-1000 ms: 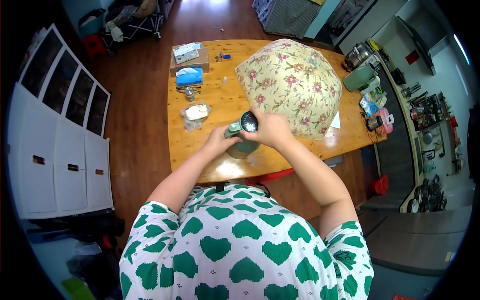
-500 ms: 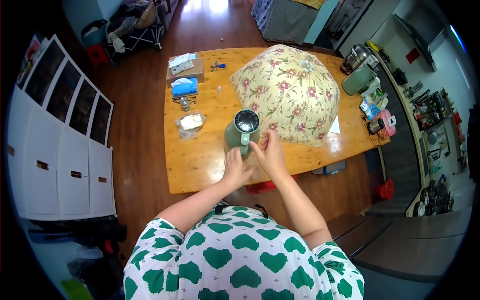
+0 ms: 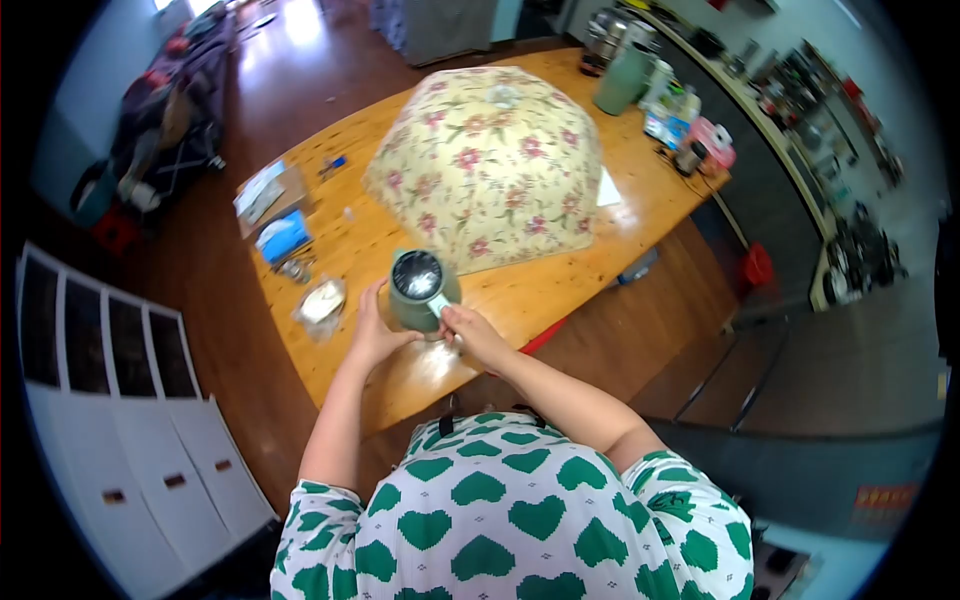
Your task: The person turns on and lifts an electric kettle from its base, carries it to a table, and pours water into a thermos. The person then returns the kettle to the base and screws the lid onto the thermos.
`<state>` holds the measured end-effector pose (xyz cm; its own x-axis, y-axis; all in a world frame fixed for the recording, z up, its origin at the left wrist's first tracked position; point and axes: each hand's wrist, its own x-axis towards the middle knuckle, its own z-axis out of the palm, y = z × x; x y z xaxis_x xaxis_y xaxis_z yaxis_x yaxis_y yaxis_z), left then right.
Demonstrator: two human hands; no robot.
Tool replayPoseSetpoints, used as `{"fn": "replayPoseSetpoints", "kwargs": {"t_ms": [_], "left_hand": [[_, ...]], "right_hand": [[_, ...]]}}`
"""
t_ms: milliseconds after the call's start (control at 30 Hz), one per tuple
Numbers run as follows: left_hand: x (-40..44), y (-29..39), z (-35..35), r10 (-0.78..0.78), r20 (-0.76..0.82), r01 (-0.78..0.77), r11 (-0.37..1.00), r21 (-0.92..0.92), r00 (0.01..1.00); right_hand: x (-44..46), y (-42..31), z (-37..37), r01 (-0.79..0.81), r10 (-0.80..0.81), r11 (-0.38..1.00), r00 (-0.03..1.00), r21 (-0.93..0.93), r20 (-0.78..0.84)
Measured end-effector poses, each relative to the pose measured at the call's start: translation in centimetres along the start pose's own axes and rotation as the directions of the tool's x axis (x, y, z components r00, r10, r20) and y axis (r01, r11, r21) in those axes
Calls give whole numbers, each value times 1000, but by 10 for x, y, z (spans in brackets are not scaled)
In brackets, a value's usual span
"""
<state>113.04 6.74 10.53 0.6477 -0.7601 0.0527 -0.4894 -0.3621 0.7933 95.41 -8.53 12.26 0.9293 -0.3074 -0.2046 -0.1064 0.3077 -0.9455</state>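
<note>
A green thermos jug [image 3: 408,308] with a shiny black lid stands near the front edge of the wooden table. Its pale green handle points toward me. Around that handle the fingers of my right hand [image 3: 474,334] are closed. My left hand [image 3: 376,338] cups the lower left side of the jug, thumb across the front and fingers along its side. Just behind the jug is a floral food cover [image 3: 490,165], close to its body. The jug's base is partly hidden by my hands.
To the left on the table [image 3: 500,300] lie a white item in clear plastic [image 3: 322,302], a blue tissue pack [image 3: 283,237] and a cardboard box [image 3: 289,193]. A larger green flask [image 3: 622,80] and a pink container [image 3: 714,145] stand at the far right.
My view has turned, shifting the table leftward. My right hand, loosely beside the handle before, is now closed on it. My left hand has gone from the front to the jug's left side.
</note>
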Motion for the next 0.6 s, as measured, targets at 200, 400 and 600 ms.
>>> {"fn": "replayPoseSetpoints", "kwargs": {"t_ms": [200,400,600], "left_hand": [[9,16,48,99,174,-31,933,-358,980],[1,70,129,95,126,-60,966,-251,987],[31,163,232,133,130,-118,986,-114,983]], "right_hand": [[-19,-6,-49,-37,36,999,999,-13,-39],[-63,-21,-126,-19,21,1000,987,10,-158],[-110,-49,-252,36,-44,999,970,-38,-237]]}}
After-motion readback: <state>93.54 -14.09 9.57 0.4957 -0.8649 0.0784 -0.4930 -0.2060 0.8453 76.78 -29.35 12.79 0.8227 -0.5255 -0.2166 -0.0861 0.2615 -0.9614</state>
